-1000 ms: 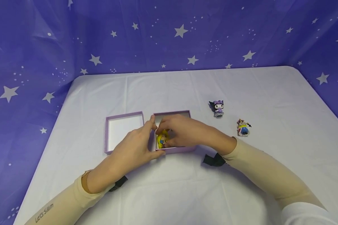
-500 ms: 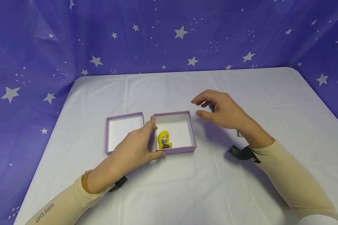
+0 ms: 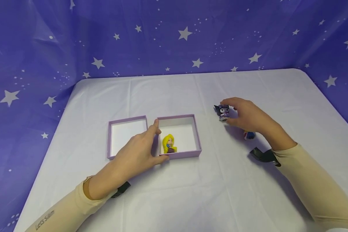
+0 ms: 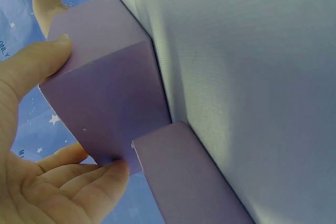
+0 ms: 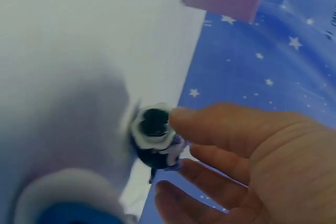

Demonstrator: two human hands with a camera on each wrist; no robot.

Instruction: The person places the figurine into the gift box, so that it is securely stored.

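Note:
My left hand (image 3: 136, 154) holds the left side of an open purple box (image 3: 178, 154). In the left wrist view its thumb lies on one wall and its fingers on another. A yellow-haired doll figurine (image 3: 169, 144) lies in the box's near left corner. To the right, my right hand (image 3: 249, 116) pinches a black-and-purple figurine (image 3: 224, 111) with a white face. Seen from the right wrist, the thumb touches this figurine's round base (image 5: 156, 124) and the fingers are at its far side. Partly hidden under that hand is another figurine (image 3: 249, 135) with blue and red parts.
A purple box lid (image 3: 127, 119), white inside, lies left of the box, partly behind my left hand. A white cloth covers the table (image 3: 174, 193). Behind it hangs a purple starry curtain (image 3: 162, 42). A black strap piece (image 3: 262, 155) shows below my right wrist.
My right hand has left the box, where the yellow-haired figurine stays, and moved right to the black-and-purple figurine, its fingers closing around it. My left hand stays on the box.

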